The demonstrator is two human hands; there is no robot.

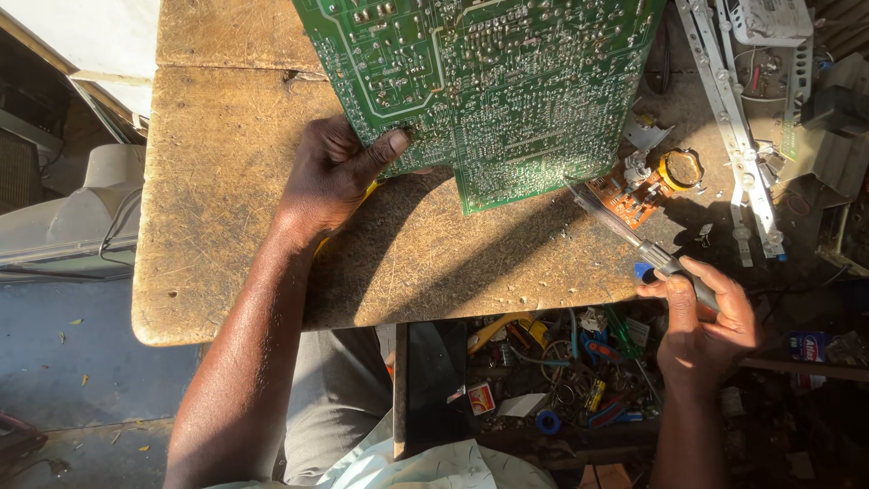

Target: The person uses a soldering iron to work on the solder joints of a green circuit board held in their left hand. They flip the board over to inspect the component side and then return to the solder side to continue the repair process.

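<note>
One green circuit board is propped solder-side up on the worn workbench, its lower edge clamped by the left hand. Below-right of it, the right hand grips a soldering iron, tip touching the board's edge; soldering looks underway, unfinished.

You have one large green circuit board, one small orange board, one soldering iron, two white metal strips, one wooden table, and your two hands: left, right.
</note>
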